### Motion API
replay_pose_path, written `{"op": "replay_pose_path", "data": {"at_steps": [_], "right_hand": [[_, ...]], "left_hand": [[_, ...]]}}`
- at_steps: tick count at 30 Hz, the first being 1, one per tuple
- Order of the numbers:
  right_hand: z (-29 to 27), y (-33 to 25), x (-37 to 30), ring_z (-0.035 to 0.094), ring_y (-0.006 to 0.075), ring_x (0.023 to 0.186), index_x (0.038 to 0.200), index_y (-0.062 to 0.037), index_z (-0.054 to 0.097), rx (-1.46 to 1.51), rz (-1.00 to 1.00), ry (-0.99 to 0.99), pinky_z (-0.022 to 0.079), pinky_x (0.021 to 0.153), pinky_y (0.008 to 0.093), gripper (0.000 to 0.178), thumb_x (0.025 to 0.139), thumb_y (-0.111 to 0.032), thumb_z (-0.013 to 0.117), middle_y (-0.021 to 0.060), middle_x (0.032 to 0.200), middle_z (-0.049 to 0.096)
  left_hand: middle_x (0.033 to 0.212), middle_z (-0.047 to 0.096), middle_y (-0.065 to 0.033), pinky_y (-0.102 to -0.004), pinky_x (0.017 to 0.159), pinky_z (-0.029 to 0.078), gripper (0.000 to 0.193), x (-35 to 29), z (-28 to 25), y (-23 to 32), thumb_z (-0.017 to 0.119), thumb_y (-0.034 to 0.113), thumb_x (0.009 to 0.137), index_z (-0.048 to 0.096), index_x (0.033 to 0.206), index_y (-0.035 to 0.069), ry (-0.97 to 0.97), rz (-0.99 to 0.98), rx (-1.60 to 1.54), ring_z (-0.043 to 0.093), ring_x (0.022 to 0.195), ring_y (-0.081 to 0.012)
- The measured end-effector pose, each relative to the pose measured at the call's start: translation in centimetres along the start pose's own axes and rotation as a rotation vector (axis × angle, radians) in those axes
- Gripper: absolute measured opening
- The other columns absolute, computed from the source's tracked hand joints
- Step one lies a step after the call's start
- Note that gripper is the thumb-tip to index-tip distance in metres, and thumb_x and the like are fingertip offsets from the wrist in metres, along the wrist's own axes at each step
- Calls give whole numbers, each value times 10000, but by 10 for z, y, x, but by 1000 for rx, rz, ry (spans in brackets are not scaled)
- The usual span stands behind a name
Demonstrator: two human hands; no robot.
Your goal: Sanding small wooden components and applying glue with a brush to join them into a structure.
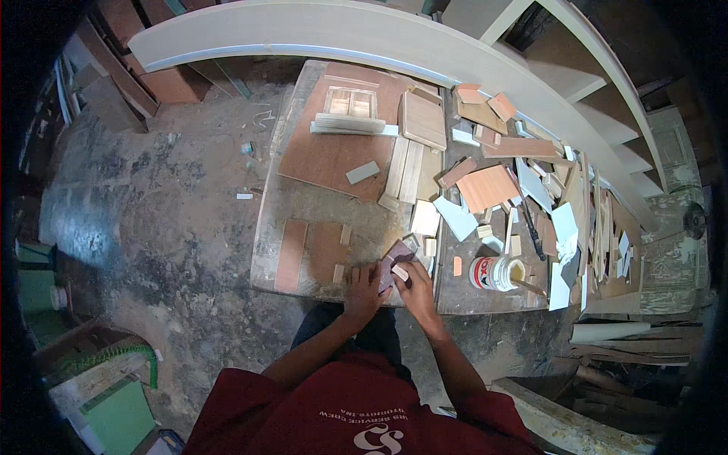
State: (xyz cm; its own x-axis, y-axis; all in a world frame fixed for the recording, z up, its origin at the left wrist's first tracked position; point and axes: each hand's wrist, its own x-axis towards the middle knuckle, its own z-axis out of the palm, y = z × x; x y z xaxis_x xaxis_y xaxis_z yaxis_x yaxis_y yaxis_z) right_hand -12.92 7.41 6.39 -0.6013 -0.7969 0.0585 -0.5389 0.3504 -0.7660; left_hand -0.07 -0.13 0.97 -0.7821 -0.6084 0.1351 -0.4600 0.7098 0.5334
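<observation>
At the near edge of the workbench [269, 262], my left hand [364, 294] presses its fingers on a dark purplish sheet of sandpaper [393, 256]. My right hand [418, 294] is closed on a small pale wood block [400, 272], which rests against the sandpaper. Left of my hands lie a flat brown board [292, 254] and small wood blocks [338, 273]. Right of them stands a white tub [489, 273] with a stick or brush handle leaning out of it.
Farther back lie a large brown panel [326, 163], a small wooden frame [351, 101] and a box-like wood piece [422, 120]. Wood and white offcuts [485, 188] crowd the right side. A long pale board [303, 34] spans the far side. A green coiled hose [114, 356] is at lower left.
</observation>
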Motion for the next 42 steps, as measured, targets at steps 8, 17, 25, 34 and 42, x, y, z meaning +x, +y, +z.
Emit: {"op": "replay_pose_path", "data": {"at_steps": [8, 17, 25, 34, 42], "right_hand": [[0, 16, -4, 561, 384, 894, 992, 18, 581, -136, -319, -58, 457, 798, 432, 262, 742, 7, 659, 189, 923, 586], [-5, 27, 1, 554, 399, 894, 978, 7, 578, -208, -213, -72, 453, 793, 454, 263, 725, 7, 649, 202, 923, 578], [-7, 21, 3, 554, 401, 854, 967, 4, 591, -192, -381, -38, 460, 749, 445, 213, 757, 10, 626, 211, 923, 578], [3, 11, -12, 612, 248, 734, 1009, -8, 615, -106, -242, -60, 482, 651, 322, 252, 772, -15, 699, 139, 847, 622], [-14, 8, -20, 607, 115, 908, 1129, 14, 604, 815, 515, -28, 476, 798, 251, 265, 881, -71, 645, 53, 1033, 652]], "left_hand": [[1073, 471, -162, -445, 854, 410, 729, 2, -5, 1, 720, 340, 734, 454, 1313, -13, 8, 23, -48, 459, 982, -331], [1086, 470, -138, -450, 855, 423, 746, 1, -2, 1, 701, 386, 741, 436, 1342, 32, 12, 16, 60, 462, 1012, -326], [1096, 457, -131, -450, 853, 414, 752, 0, -4, 0, 706, 383, 737, 431, 1337, 22, 2, 21, 44, 465, 1009, -307], [1103, 462, -113, -438, 857, 409, 725, -2, -1, -3, 708, 372, 740, 449, 1319, 21, -40, 0, -10, 465, 1008, -296], [1104, 464, -101, -428, 867, 411, 711, 1, -3, 0, 703, 387, 745, 464, 1306, 21, -3, 20, 47, 465, 1005, -293]]}}
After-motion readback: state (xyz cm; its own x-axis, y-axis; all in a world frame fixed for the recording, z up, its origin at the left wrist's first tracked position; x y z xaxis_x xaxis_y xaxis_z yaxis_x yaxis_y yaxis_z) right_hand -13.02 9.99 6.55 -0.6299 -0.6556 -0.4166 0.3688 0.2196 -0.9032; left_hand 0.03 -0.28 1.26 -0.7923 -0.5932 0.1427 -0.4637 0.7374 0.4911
